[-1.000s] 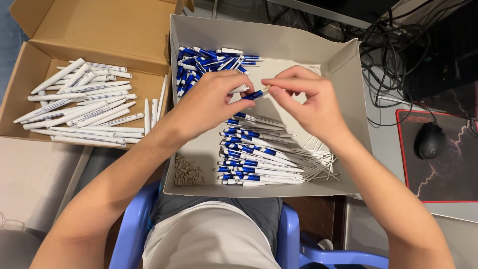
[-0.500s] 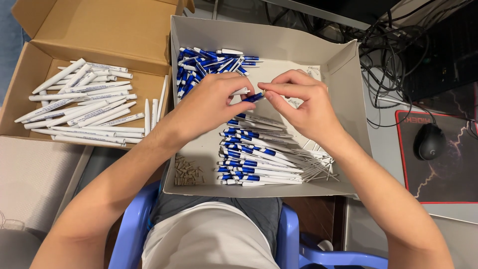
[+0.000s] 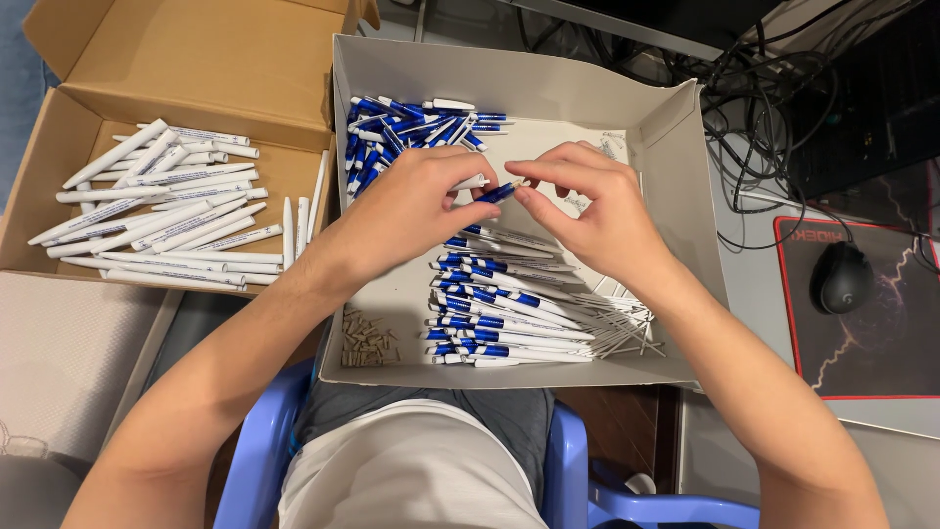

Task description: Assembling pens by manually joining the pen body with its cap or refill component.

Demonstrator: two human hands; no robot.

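- Two hands meet on one small blue pen part (image 3: 496, 192), held above the middle of the grey tray (image 3: 676, 127); left hand (image 3: 406, 211) pinches the white end w/ thumb + forefinger, right hand (image 3: 597, 206) pinches the other tip w/ thumb + forefinger
- Both grips narrow, closed on the same piece – neither hand holds anything else that shows
- Long axis of the part runs roughly left-right, tilted a little up toward the right; so left hand sits at its lower-left end, right hand at its upper-right end, fingertips nearly touching across it
- Neither hand clearly nearer: the part lies btwn them, just about centred
- Directly under the hands: row of blue-and-white pen pieces (image 3: 509, 313), stacked side by side, their axes also approx left-right
- Behind the hands, at the tray's far-left corner: loose heap of blue clips/caps (image 3: 411, 122)
- Near-left corner of tray: small pile of brownish springs or tips (image 3: 369, 340) – too small to tell which
- Right of the row: thin metal-looking refills (image 3: 627, 328) fanned out
- Further left, apart from the tray: brown cardboard box (image 3: 196, 59) w/ white pens (image 3: 166, 211) lying inside
- Far right: black mouse (image 3: 840, 277) on a dark mouse pad (image 3: 881, 353), cables (image 3: 774, 108) behind
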